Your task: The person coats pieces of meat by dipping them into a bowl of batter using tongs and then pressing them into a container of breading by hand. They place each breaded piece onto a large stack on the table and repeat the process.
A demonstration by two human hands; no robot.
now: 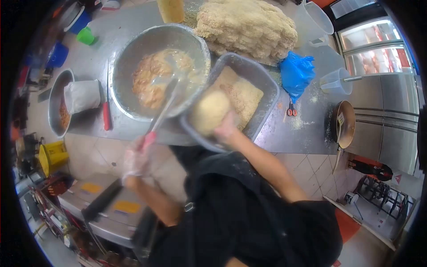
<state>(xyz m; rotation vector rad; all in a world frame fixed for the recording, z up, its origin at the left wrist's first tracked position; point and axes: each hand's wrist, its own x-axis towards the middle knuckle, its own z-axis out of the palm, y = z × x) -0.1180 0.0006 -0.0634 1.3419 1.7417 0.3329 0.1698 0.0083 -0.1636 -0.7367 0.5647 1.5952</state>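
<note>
My left hand [137, 159], in a clear glove, is closed round the red handle of tongs [165, 104], whose metal end reaches over a big steel bowl [116, 82]. Wet, pale pieces of meat [151, 78] lie in milky liquid in that bowl. Over a grey tub [268, 84] my right hand [227, 128] holds a rounded, crumb-coated piece [210, 112], blurred by motion. Crumbs [240, 95] cover the tub's bottom. Behind the tub rises a large heap of crumb-coated pieces [247, 29].
Right of the tub are a blue bag [297, 73], scissors [291, 110], a clear jug [333, 82] and a pan [349, 124]. Left of the bowl lie a red-handled knife [106, 115] and a smaller bowl [55, 104] with a white bag [82, 96].
</note>
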